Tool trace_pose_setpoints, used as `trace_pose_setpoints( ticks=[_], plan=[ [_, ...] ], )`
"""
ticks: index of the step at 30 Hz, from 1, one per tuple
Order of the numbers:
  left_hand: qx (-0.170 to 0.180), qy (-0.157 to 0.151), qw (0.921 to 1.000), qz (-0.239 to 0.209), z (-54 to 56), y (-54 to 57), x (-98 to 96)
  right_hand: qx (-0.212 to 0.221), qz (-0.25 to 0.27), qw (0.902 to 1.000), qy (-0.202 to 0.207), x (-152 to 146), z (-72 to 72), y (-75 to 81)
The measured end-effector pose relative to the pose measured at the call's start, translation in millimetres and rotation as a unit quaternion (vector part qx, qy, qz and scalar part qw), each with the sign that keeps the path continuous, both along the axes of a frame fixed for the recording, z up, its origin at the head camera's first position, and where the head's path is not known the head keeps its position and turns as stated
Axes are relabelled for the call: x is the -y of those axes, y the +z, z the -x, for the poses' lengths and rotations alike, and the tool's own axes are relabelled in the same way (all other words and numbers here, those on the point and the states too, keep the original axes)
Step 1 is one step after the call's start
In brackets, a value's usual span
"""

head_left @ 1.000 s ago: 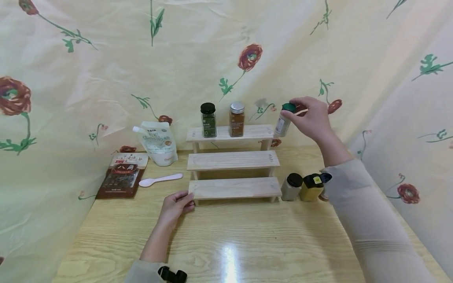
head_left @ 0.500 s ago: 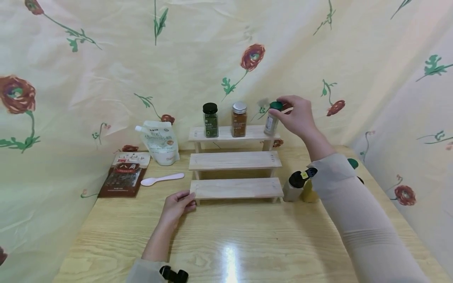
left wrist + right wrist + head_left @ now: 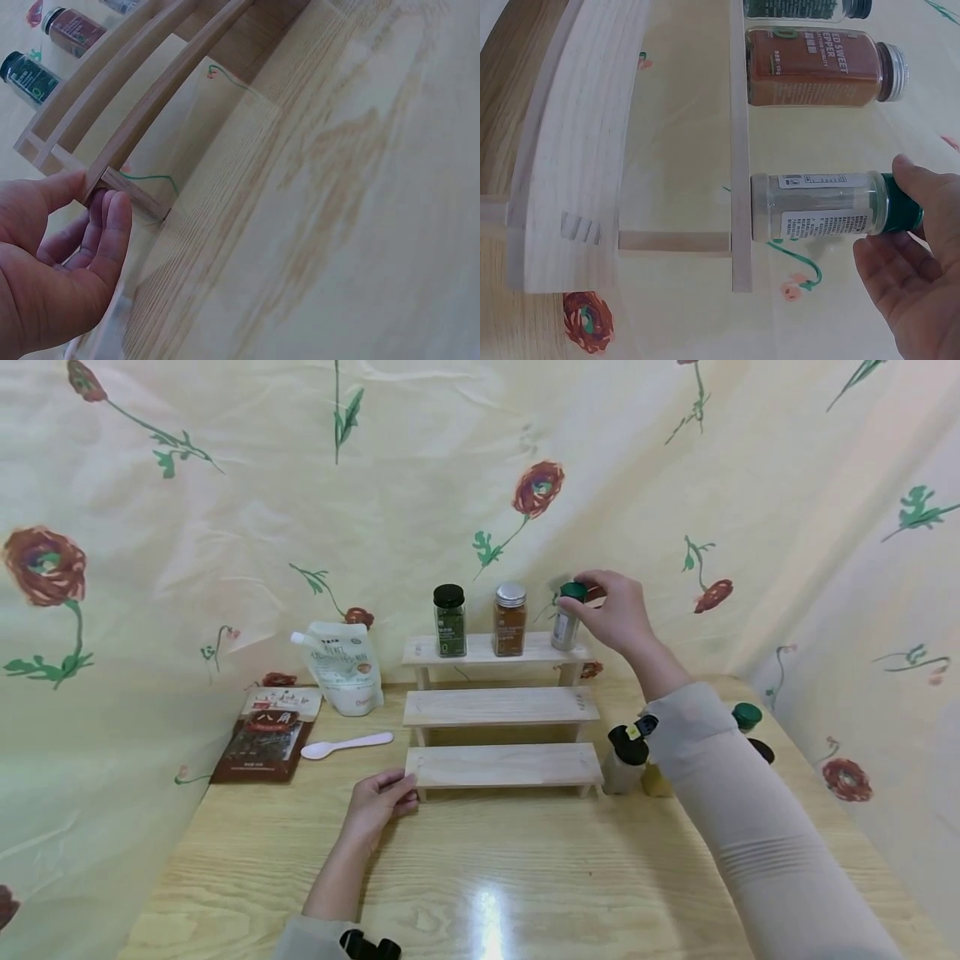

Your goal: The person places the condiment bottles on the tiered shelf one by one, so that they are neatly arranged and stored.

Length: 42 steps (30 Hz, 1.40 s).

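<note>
My right hand point(image 3: 617, 610) grips the green cap of a clear spice shaker point(image 3: 817, 206), which stands upright at the right end of the top tier of a three-tier wooden rack point(image 3: 502, 766). Thumb and fingers lie on either side of the cap in the right wrist view. To its left on that tier are a red pepper jar point(image 3: 510, 625) with a silver lid and a black-lidded jar of green flakes point(image 3: 450, 625). My left hand point(image 3: 67, 262) pinches the front left corner of the rack's lowest tier between thumb and fingers.
Left of the rack are a white spouted pouch point(image 3: 345, 668), a brown packet point(image 3: 266, 735) and a pale spoon point(image 3: 347, 745). At right stand a black-capped shaker point(image 3: 624, 768), a yellow container point(image 3: 657, 782) and a green-capped container point(image 3: 747, 717), partly behind the right sleeve.
My right hand has brought the shaker leftward from beside the rack onto the top tier's right end. The left hand keeps its hold on the rack corner.
</note>
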<state>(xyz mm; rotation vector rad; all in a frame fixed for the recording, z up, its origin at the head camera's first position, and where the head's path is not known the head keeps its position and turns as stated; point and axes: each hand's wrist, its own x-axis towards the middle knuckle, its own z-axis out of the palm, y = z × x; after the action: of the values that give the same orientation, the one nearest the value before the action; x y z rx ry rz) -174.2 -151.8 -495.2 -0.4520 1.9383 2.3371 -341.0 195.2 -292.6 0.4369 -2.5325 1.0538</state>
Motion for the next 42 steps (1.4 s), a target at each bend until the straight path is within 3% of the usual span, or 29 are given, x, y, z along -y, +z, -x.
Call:
trace_pose_setpoints(
  ticks=[14, 21, 29, 42],
  plan=[
    [0.008, 0.001, 1.0, 0.001, -2.4, -2.6, -1.7, 0.016, 0.016, 0.9997, -0.009, -8.2, -3.8, -11.9],
    [0.006, 0.0, 1.0, 0.002, -2.1, -1.1, -2.3, 0.006, 0.014, 0.9999, -0.005, -28.6, -13.1, -23.8],
    [0.005, -0.002, 1.0, 0.001, -1.3, -0.7, -2.2, -0.011, 0.016, 0.9994, -0.028, -57.3, -21.6, -35.5],
    [0.006, 0.0, 1.0, 0.003, -0.1, 0.1, -0.6, 0.003, 0.005, 0.998, -0.063, -102.8, -35.4, -49.7]
  ],
)
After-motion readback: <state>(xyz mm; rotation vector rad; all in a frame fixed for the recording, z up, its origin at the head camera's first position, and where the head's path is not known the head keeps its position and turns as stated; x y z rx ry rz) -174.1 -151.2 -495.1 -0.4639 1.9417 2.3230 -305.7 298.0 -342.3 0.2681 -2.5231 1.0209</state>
